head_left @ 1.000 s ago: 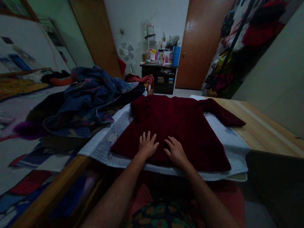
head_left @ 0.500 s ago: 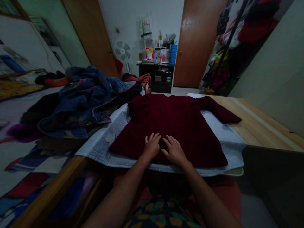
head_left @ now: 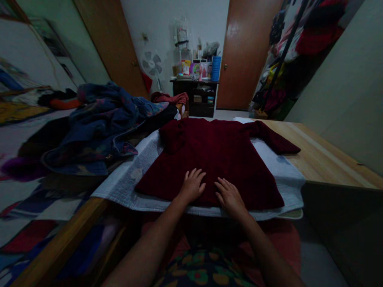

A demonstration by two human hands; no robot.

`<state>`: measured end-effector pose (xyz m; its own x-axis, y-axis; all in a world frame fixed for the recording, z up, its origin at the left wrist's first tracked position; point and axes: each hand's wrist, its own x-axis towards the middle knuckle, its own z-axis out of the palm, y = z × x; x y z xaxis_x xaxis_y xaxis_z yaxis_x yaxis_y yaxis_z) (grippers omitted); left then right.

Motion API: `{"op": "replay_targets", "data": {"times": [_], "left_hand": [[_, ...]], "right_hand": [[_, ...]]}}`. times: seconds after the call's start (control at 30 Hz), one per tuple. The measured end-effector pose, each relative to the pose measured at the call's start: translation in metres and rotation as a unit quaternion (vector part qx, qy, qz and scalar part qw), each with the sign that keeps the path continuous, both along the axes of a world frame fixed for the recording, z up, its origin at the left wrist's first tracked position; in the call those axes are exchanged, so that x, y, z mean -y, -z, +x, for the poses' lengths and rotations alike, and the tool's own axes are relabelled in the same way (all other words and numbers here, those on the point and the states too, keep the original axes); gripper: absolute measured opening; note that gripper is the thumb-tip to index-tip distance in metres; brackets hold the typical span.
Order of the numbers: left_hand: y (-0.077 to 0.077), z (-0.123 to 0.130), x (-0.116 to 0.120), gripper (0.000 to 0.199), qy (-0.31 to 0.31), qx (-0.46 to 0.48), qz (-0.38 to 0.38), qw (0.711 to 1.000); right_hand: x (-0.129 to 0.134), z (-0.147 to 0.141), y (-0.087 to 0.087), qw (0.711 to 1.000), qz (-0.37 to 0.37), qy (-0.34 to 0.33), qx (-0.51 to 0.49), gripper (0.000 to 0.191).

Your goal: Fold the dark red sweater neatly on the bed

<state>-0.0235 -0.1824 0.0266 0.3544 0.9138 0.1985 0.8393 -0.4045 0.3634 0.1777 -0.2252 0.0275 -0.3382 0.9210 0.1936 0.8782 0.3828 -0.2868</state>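
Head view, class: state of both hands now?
Left hand: open, palm down over the maroon long-sleeved top, holding nothing.
Right hand: open, palm down over it, holding nothing.

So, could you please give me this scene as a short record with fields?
Main item: dark red garment, spread out
Underneath: pale cloth
Left grip: open, palm down over the garment's near part
Right grip: open, palm down, apart from the left
Left side: denim clothing, heaped
Right side: wooden tabletop, under one sleeve's end
Background: fan
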Motion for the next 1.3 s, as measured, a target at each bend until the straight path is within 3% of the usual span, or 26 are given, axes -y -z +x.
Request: {"op": "replay_targets", "data": {"times": [0.13, 0.37, 0.43, 0.63, 0.93, 1.3], "left_hand": [[-0.007, 0.003, 0.001, 0.048, 0.082, 0.060, -0.010, 0.995], [-0.018, 0.021, 0.010, 0.014, 0.035, 0.063, -0.003, 0.997], [-0.016, 0.025, 0.014, 0.019, 0.018, 0.054, 0.020, 0.998], [-0.011, 0.027, 0.019, 0.022, 0.006, 0.058, 0.044, 0.997], [-0.009, 0.026, 0.019, 0.020, 0.006, 0.070, 0.043, 0.997], [-0.011, 0.025, 0.020, 0.020, 0.006, 0.077, 0.042, 0.996]], "right_hand": [[0.000, 0.008, -0.008, 1.000, -0.006, 0.016, -0.002, 0.031], [-0.024, 0.003, -0.030, 0.999, -0.037, 0.009, -0.008, 0.024], [-0.033, -0.003, -0.027, 0.999, -0.014, 0.021, -0.023, 0.027], [-0.043, -0.008, 0.000, 0.989, 0.027, 0.142, -0.031, 0.036], [-0.035, 0.008, -0.001, 0.991, 0.018, 0.125, -0.053, 0.020], [-0.016, 0.022, -0.004, 0.993, -0.008, 0.106, -0.059, 0.028]]}}
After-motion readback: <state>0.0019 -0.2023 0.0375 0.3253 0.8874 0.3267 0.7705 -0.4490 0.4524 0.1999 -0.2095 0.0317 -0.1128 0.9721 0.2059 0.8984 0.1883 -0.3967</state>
